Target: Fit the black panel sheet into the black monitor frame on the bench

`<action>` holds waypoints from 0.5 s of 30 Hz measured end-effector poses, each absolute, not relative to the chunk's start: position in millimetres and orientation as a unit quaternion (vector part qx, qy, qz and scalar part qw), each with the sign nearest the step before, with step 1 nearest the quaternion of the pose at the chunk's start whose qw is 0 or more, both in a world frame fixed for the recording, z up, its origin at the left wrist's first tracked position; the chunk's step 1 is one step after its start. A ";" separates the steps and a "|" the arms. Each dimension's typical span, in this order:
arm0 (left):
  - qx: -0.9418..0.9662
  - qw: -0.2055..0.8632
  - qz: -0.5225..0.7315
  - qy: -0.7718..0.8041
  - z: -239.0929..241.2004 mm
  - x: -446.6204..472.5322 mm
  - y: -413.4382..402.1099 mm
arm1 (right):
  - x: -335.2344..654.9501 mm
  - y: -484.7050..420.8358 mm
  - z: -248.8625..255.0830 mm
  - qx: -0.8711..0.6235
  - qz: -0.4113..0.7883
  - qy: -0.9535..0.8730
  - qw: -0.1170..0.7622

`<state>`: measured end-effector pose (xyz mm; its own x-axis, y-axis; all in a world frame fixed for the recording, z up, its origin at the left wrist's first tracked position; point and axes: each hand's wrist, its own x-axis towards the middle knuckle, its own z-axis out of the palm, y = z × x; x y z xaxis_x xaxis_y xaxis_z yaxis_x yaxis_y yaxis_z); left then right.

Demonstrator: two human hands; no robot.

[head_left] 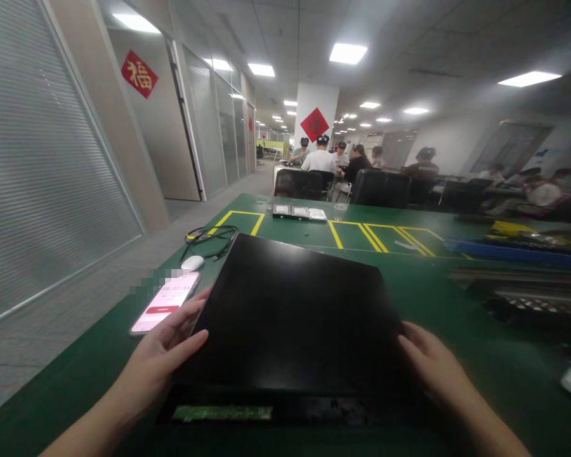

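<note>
A flat black screen panel (290, 311) fills the middle of the view, tilted over the green table. Along its near edge runs a narrow green circuit board (223, 413). My left hand (174, 339) grips the panel's left edge, thumb on the front and fingers partly behind it. On the opposite edge, my right hand (426, 355) is closed with its thumb at the rim; its other fingers are mostly hidden. A lit phone (169, 298) lies beside my left hand, with a white mouse (192, 263) just beyond.
Black cables (212, 238) coil at the table's left edge. Three drive-like boxes (299, 213) lie at the far side near yellow tape outlines (361, 233). A blue tray (518, 249) and blurred dark parts (528, 304) are on the right. Chairs (297, 183) and seated people are beyond.
</note>
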<state>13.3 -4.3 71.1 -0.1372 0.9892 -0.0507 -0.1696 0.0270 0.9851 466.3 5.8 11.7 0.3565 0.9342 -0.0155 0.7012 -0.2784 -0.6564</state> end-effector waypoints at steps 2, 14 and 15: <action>0.410 0.500 0.567 0.509 73.2 14.6 -5.3 | 466.8 6.7 11.6 -0.762 0.228 -0.500 0.341; 0.319 0.565 0.561 0.514 78.3 12.0 -6.2 | 474.9 -13.2 19.4 -0.609 0.350 -0.365 0.611; 0.315 0.572 0.556 0.514 78.8 13.1 -7.2 | 478.6 -15.0 14.3 -0.640 0.302 -0.381 0.595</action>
